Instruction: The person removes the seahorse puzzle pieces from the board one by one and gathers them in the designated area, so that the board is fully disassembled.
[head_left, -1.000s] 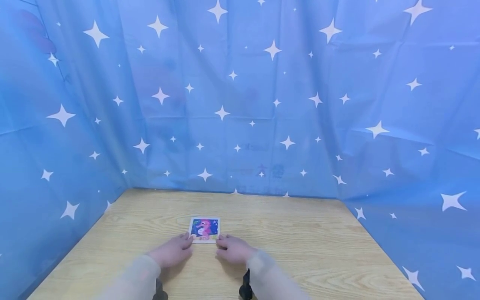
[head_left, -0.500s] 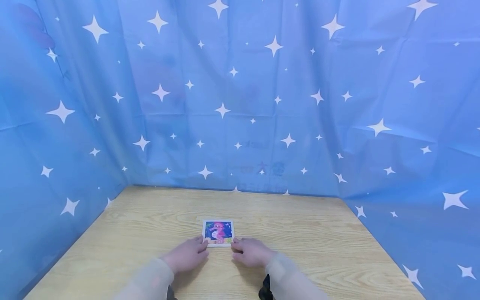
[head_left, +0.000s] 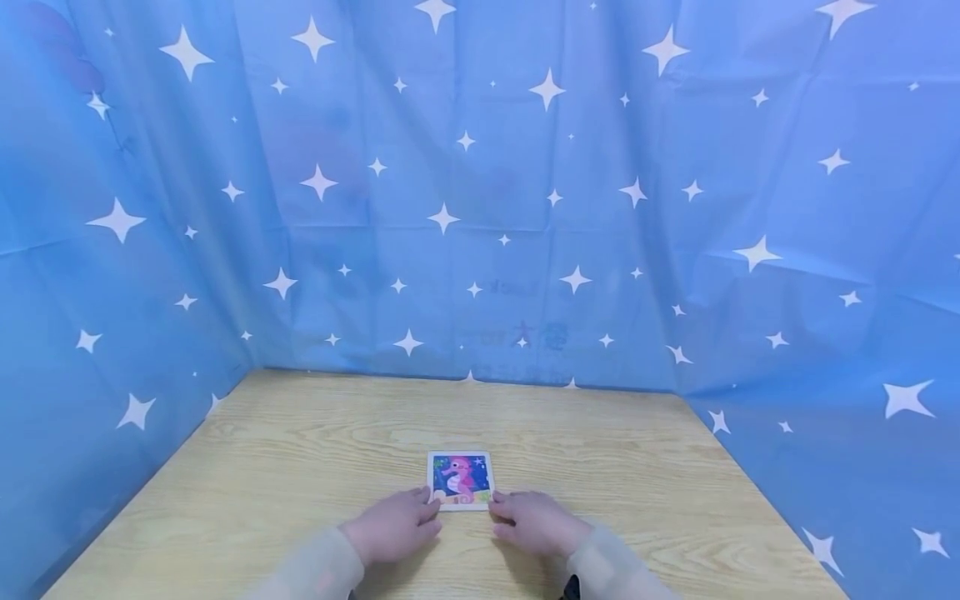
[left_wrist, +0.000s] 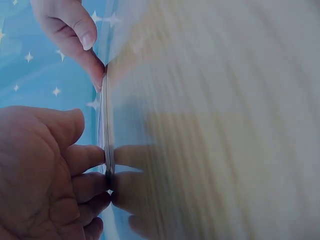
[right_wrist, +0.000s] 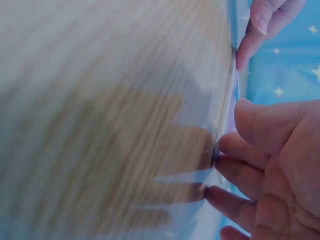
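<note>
The head camera looks forward and down from above, farthest off, covering the desk, card and curtain. The left wrist camera sits low beside the left hand, close up, facing across the desk, which stands sideways at frame right. The right wrist camera mirrors it at the right hand. Both wrist views share the hands and the card's edge.

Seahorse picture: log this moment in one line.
seahorse picture: flat on table | left hand: touching left edge | right hand: touching right edge
</note>
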